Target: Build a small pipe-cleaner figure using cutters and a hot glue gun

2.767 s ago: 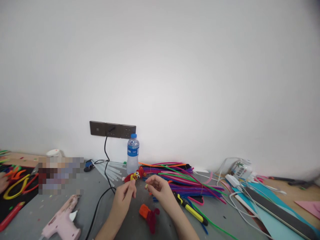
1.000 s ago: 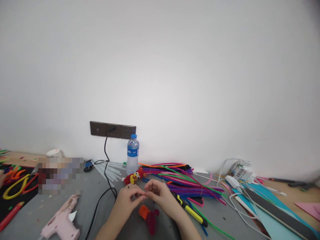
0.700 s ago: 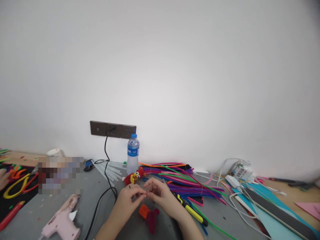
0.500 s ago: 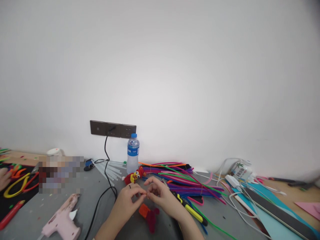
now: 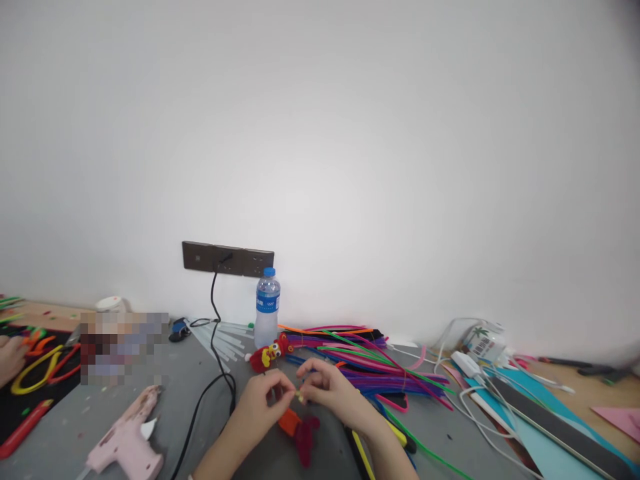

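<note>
Your left hand (image 5: 263,400) and right hand (image 5: 327,393) meet low over the grey bench (image 5: 200,393), fingertips almost touching. The fingers of both hands are pinched narrow on a tiny yellow-green piece (image 5: 300,397) held between them; it is too small to say what it is. Just below your hands, on the bench, lies an orange and dark red craft piece (image 5: 299,430), partly hidden by your left hand. Just beyond your hands sits a small red and yellow figure with googly eyes (image 5: 270,353), and behind it a water bottle (image 5: 267,308) stands upright near the wall. A bundle of coloured pipe cleaners (image 5: 370,367) spreads to the right of your right hand. A yellow and black tool (image 5: 395,437) lies under your right forearm. To the left, a pink glue gun (image 5: 127,440) rests on the bench, its black cord (image 5: 213,387) running up to the wall socket strip (image 5: 227,259). At the far left edge another person's hand (image 5: 10,357) shows.
</note>
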`<action>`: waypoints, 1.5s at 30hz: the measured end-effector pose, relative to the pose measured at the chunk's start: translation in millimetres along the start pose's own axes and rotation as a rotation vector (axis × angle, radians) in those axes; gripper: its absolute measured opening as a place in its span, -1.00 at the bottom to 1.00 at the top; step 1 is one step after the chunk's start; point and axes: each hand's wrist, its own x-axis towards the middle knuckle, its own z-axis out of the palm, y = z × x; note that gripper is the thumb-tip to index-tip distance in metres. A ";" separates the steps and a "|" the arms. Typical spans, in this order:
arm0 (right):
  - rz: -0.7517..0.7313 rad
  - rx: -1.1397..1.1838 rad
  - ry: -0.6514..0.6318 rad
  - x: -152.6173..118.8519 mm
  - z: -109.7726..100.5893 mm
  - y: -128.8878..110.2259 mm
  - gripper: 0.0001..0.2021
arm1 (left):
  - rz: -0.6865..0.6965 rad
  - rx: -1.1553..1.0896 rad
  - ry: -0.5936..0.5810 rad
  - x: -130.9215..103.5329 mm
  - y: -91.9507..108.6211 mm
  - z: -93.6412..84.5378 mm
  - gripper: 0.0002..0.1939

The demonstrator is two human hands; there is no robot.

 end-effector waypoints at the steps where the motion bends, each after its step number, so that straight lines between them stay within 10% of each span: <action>1: -0.022 -0.041 0.077 2.2 -0.4 0.0 -0.65 | -0.001 0.025 0.057 1.4 -2.9 0.5 -0.84; 10: -0.217 -0.368 0.333 12.0 21.8 -1.9 -0.83 | 0.139 0.171 0.393 1.7 -12.3 -3.4 -0.84; 28: -0.387 -0.767 0.529 9.2 44.6 -6.1 -0.91 | 0.151 0.124 0.397 1.0 -2.9 -3.9 -0.83; 45: -0.142 -0.060 -0.028 -9.4 12.4 -27.4 -0.77 | -0.040 -0.569 -0.045 -1.5 5.3 -11.0 -0.63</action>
